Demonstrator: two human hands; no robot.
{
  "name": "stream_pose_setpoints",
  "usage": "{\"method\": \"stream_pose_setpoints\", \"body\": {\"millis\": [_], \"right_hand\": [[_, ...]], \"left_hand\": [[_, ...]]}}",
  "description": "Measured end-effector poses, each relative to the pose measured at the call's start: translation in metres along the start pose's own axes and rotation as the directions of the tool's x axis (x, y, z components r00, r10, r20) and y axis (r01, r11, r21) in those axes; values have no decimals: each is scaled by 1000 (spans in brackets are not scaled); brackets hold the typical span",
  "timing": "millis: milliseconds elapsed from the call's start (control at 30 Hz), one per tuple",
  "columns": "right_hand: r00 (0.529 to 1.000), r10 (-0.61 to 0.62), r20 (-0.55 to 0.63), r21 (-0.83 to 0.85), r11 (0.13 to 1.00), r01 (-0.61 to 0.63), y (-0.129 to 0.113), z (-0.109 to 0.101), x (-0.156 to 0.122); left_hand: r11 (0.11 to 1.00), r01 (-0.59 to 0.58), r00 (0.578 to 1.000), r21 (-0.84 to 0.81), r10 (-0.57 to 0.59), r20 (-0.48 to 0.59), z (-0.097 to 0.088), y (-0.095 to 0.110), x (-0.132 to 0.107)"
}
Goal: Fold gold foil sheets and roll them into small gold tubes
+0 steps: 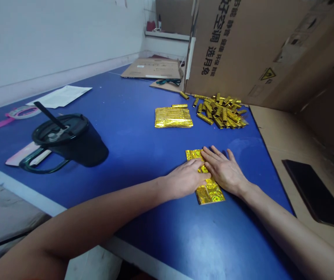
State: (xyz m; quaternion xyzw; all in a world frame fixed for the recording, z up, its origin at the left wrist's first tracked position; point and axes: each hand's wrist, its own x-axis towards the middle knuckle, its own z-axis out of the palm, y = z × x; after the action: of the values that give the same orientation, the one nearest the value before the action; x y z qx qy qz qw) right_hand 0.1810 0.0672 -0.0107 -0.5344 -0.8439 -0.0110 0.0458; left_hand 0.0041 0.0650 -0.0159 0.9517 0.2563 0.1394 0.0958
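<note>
A strip of shiny gold foil paper (211,195) lies on the blue table in front of me, with its middle partly covered by my hands. My left hand (184,179) rests on it from the left side, fingers laid over the foil and slightly bent. From the right, my right hand (224,171) presses flat against the strip's edge, its fingers stretched out and spread. The two hands nearly meet over the foil. Beyond them is a flat stack of gold foil sheets (173,118), and to its right a heap of small gold foil tubes (224,112).
A dark lidded mug (82,142) with a straw stands at the left, near a tape roll (23,112) and white paper (64,96). A large cardboard box (243,50) rises at the back right. A black phone-like slab (315,190) lies on cardboard at the right.
</note>
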Motion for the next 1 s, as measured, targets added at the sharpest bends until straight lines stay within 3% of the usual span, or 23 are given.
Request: {"method": "stream_pose_setpoints", "body": {"millis": [200, 400, 1000], "right_hand": [[994, -57, -90, 164, 984, 71, -7, -23, -38], [983, -173, -63, 121, 976, 180, -27, -24, -79], [974, -224, 31, -21, 974, 225, -37, -12, -98]], "left_hand": [[999, -8, 1000, 31, 8, 11, 2, -2, 0], [998, -4, 1000, 65, 2, 19, 0, -2, 1], [997, -26, 999, 74, 23, 35, -2, -2, 0]]}}
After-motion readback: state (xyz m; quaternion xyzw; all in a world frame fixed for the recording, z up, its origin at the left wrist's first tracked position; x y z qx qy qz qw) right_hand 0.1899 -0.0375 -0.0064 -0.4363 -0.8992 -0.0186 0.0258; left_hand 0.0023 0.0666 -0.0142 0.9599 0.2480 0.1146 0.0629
